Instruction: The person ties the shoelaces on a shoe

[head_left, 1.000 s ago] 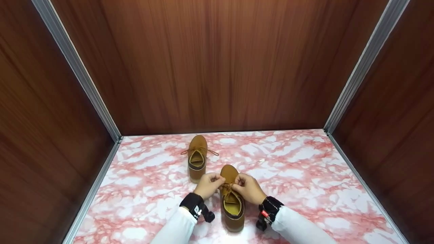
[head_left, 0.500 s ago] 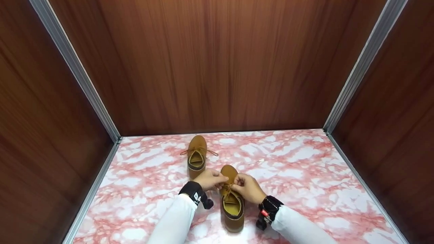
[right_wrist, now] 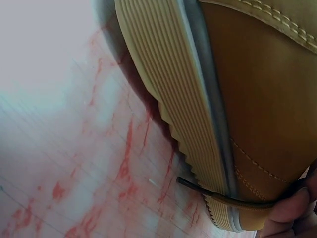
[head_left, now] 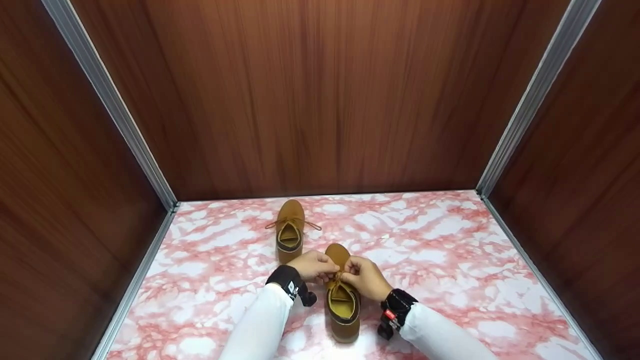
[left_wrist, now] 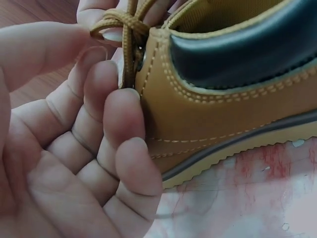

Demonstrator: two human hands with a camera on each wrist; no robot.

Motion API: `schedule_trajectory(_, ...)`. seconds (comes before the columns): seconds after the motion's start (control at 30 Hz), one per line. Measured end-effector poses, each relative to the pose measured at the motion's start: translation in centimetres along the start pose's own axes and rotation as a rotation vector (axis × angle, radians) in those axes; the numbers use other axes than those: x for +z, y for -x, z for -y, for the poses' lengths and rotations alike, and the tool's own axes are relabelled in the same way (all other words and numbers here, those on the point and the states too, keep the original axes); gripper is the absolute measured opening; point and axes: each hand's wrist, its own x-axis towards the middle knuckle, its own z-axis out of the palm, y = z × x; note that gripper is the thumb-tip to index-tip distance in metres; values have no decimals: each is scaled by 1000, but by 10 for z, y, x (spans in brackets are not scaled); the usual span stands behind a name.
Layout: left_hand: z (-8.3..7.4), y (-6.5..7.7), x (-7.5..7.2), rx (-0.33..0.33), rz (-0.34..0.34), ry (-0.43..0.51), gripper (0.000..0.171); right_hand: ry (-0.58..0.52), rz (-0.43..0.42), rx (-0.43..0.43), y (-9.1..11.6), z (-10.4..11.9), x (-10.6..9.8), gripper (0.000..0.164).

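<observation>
A tan lace-up shoe (head_left: 346,330) with a dark padded collar (left_wrist: 233,54) stands on the floor, toe pointing away. Over its front, my left hand (head_left: 311,266) pinches the brown shoelace (left_wrist: 130,22) by a small loop between thumb and forefinger, the other fingers curled along the shoe's side. From the opposite side, my right hand (head_left: 369,279) also pinches the lace at the knot, thumb and forefinger together. A loose lace end with a dark tip (right_wrist: 190,185) hangs past the sole in the right wrist view. The hands partly hide the knot in the head view.
The matching tan shoe (head_left: 291,210) stands farther back on the left, its lace tied in a bow; my left hand overlaps its heel in the head view. Brown wood-look panels (head_left: 320,100) with metal corner strips (head_left: 485,185) enclose the red-and-white marbled surface (head_left: 430,260).
My left hand has shifted slightly right and forward, its fingertips now closer to the right hand at the knot. The right hand and both shoes stay nearly still.
</observation>
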Motion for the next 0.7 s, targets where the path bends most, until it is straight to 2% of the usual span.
schedule_trajectory(0.53, -6, -3, 2, -8, 27, -35, 16, 6, 17, -6, 1, 0, -1, 19)
schedule_trajectory(0.7, -5, -2, 3, -21, 23, -4, 18, 9, 15, -1, 0, 1, 0, 19)
